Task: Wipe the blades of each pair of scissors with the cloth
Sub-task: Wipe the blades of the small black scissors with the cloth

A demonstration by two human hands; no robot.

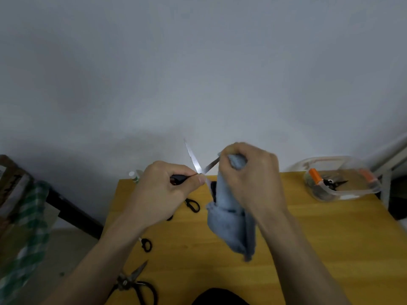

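My left hand (164,194) grips the dark handles of a pair of scissors (193,160), held up above the table with the blades spread apart. One blade points up and left; the other runs right into the blue-grey cloth (231,221). My right hand (248,179) is closed around the cloth and pinches it over that right blade; the rest of the cloth hangs down. Other black-handled scissors lie on the yellow table (308,249): one pair at the front left (132,282), one partly under my left arm (146,245), and one behind my left hand (192,204).
A clear plastic tub (343,190) at the table's back right holds orange-handled snips. A small white bottle (134,176) stands at the back left corner. A green checked cloth (28,227) hangs off to the left, beside the table. A grey wall is behind.
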